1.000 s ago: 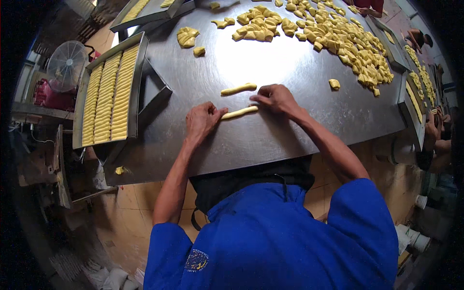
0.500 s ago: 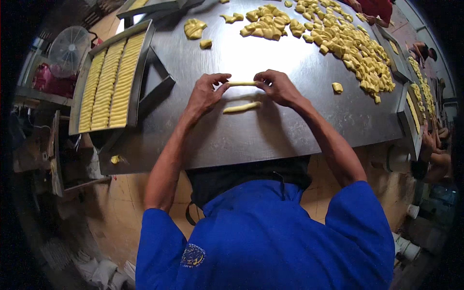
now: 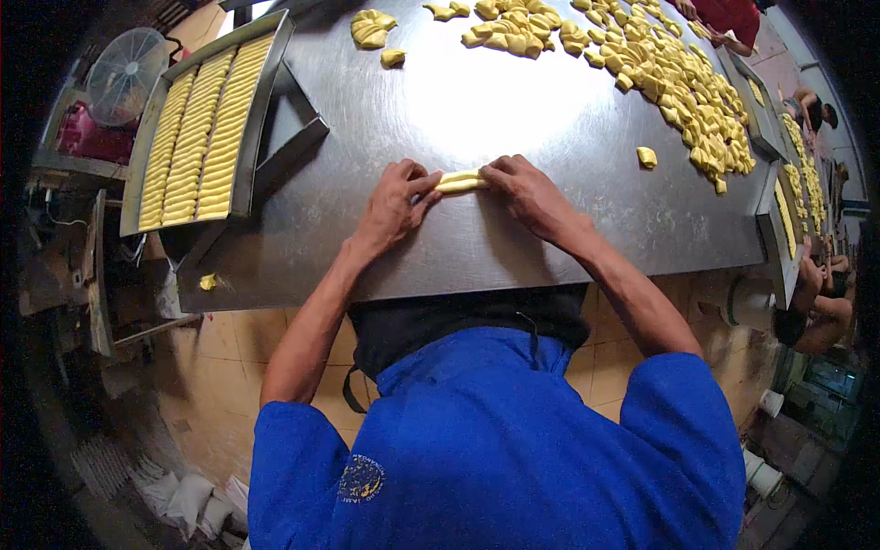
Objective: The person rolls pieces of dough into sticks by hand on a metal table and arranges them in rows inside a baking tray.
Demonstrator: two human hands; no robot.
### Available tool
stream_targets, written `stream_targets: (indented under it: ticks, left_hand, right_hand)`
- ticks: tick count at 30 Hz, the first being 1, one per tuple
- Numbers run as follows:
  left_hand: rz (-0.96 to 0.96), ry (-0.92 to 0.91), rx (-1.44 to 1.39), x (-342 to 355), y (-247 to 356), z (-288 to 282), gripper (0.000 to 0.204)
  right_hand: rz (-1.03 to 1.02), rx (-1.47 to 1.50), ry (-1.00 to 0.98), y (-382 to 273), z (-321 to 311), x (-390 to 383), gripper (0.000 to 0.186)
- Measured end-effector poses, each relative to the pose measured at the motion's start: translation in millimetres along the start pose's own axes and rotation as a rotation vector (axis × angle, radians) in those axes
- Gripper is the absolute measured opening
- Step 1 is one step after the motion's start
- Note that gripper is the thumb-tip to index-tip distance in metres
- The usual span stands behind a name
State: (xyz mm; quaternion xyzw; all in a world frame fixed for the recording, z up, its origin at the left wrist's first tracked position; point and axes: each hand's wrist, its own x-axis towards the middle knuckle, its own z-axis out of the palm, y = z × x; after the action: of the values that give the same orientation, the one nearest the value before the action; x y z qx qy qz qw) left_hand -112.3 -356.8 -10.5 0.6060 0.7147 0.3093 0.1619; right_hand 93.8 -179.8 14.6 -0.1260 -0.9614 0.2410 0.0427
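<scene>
1. Left hand (image 3: 400, 200), right hand (image 3: 527, 191): we see both grasping, one at each end of the dough strips.
2. Dough strips (image 3: 461, 185), two, yellow, side by side, near middle of the bench (image 3: 412, 266); we judge them light, soft, stretchy, best pinched gently by the ends.
3. Strip tips: hidden from us; bench contact unclear.
4. Dough heap (image 3: 706, 137), far right: cut off at our view's far edge.

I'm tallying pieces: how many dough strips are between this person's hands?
2: the far strip and the near strip, side by side between left hand and right hand, which cover their ends.
</scene>
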Motion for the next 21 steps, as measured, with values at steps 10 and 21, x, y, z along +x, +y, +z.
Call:
stream_targets:
  ticks: [10, 21]
  left_hand:
    - [0.24, 0.052, 0.124, 38, 18, 25, 0.041]
    - [-0.062, 0.405, -0.015, 1, -19, 3, 0.056]
  right_hand:
    - [0.154, -0.032, 0.113, 0, 13, -26, 0.069]
    - [0.36, 0.334, 0.327, 18, -1, 106, 0.036]
